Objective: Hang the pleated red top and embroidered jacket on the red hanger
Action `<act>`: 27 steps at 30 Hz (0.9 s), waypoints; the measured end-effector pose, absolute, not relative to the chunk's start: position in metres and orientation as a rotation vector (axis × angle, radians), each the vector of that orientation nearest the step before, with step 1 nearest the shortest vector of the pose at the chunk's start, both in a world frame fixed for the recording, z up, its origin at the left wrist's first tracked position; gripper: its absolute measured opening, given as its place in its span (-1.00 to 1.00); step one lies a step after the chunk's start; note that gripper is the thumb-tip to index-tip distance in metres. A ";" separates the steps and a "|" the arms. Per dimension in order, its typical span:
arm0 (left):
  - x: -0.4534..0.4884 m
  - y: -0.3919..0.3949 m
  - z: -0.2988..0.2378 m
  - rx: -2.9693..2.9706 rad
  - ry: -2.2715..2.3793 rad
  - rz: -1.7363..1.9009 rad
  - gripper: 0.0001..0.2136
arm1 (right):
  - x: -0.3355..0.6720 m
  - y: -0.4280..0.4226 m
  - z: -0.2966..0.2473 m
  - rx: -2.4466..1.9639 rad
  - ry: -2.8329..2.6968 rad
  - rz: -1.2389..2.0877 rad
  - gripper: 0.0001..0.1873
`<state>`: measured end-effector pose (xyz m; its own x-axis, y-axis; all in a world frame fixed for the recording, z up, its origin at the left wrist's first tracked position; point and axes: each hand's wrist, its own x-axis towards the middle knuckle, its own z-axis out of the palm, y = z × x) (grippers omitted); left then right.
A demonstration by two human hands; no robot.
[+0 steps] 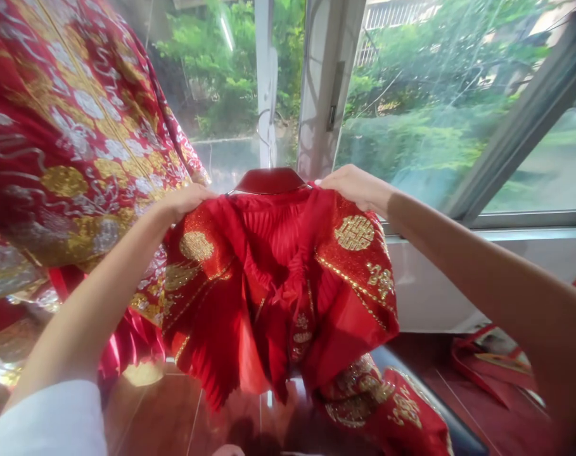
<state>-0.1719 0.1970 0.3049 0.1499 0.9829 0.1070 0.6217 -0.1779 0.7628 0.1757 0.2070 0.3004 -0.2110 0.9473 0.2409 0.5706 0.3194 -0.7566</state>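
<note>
A red pleated garment [278,291] with gold embroidery hangs from a dark red hanger [270,180] in front of the window. My left hand [185,201] is closed on the garment's upper left edge. My right hand [357,185] grips the upper right edge beside the hanger. Both arms reach forward and hold the cloth spread at hanger height. The garment's lower part drapes down onto a dark surface below.
A large red and gold embroidered robe [73,145] hangs at the left. A window [435,101] with a grey frame fills the background, greenery outside. Red cloth and straps [487,367] lie on the brown floor at the right.
</note>
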 end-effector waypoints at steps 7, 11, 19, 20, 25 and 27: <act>-0.172 0.193 0.298 1.913 1.391 0.838 -0.73 | 0.186 0.226 0.293 -1.311 -2.026 0.862 -0.63; -0.166 0.181 0.299 2.161 1.269 1.091 -0.63 | 0.190 0.222 0.279 -0.925 -2.031 0.818 -0.58; -0.154 0.170 0.314 2.244 1.282 0.670 -0.65 | 0.180 0.214 0.293 -1.016 -2.224 0.867 -0.76; -0.154 0.171 0.314 2.261 1.350 0.652 -0.61 | 0.178 0.213 0.294 -1.080 -2.215 0.829 -0.76; -0.160 0.169 0.304 2.248 1.383 0.784 -0.71 | 0.183 0.209 0.285 -1.017 -2.190 0.657 -0.70; -0.162 0.164 0.300 2.251 1.323 0.883 -0.67 | 0.190 0.210 0.278 -0.905 -2.159 0.604 -0.62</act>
<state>-0.1617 0.1638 0.2998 0.3585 0.8757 0.3236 0.6349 -0.4828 0.6032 0.1898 0.2097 0.2778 -0.5039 0.7504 0.4278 0.4193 0.6455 -0.6384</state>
